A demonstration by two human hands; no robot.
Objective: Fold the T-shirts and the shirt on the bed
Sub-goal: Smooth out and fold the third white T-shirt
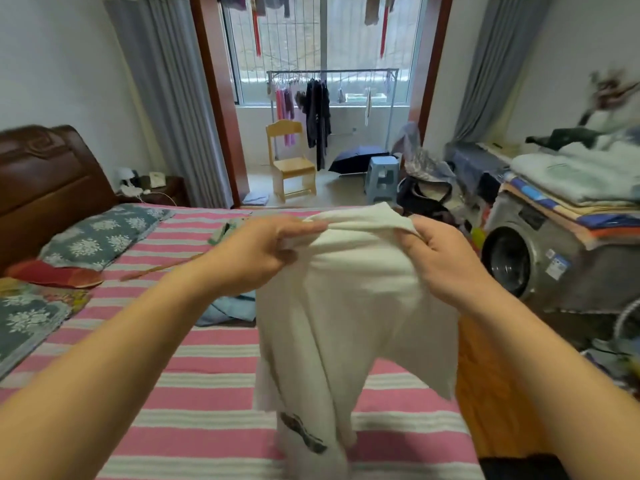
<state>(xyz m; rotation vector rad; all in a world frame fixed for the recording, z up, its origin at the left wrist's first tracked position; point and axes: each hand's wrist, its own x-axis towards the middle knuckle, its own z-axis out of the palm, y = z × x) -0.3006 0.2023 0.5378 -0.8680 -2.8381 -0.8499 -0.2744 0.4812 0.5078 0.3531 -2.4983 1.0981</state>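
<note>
A white T-shirt [349,313] with a dark print near its lower end hangs in the air over the bed [194,403], which has a pink and white striped sheet. My left hand [256,251] pinches its bunched top edge on the left. My right hand [446,258] grips the same edge on the right. A light blue garment [232,308] lies crumpled on the sheet behind my left forearm. Another pale green garment [225,232] lies further back on the bed, partly hidden by my left hand.
Floral pillows [100,233] and a red item [52,275] lie by the dark wooden headboard [48,174] at left. A washing machine [540,258] piled with folded cloth stands right of the bed. A wooden chair [292,164], a blue stool [382,174] and a clothes rack stand beyond.
</note>
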